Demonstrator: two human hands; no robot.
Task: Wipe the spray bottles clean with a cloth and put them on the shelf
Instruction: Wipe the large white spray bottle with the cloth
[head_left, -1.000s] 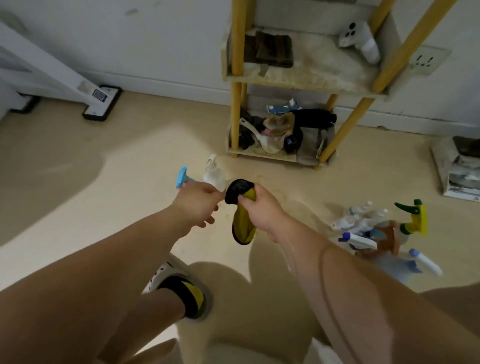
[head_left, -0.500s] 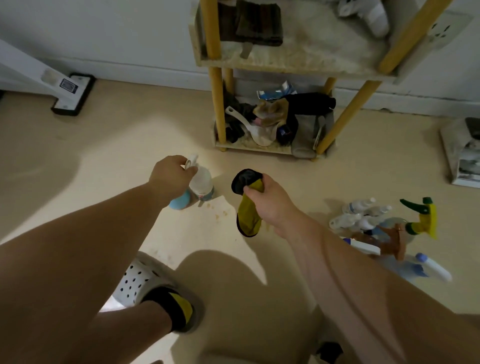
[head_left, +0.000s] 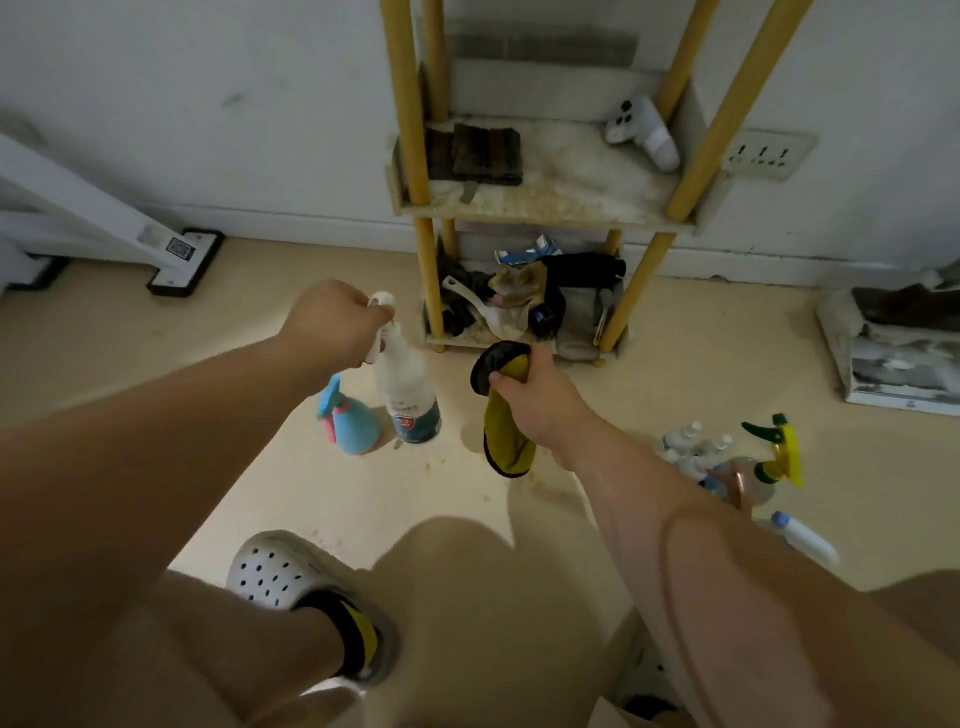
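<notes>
Beige floor (head_left: 156, 364) is seen over most of the view, with the shelf (head_left: 545, 215) standing against the wall (head_left: 208, 130). The white spray bottle (head_left: 408, 395) is gripped at its trigger head by the left hand (head_left: 332, 322), just beside a blue bottle (head_left: 353, 428) on the floor. The cloth (head_left: 506, 415) is clamped in the right hand (head_left: 543, 405), apart from the bottle. For a good wipe, the neck should be held firmly and the cloth wrapped around the body, then drawn downward.

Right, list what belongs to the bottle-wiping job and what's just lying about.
Job: translucent white spray bottle, blue pink-triggered spray bottle, yellow-and-black cloth, yellow-poled shelf, clustered spray bottles on floor.
Lying about: white game controller, dark folded fabric, white wall socket.
</notes>
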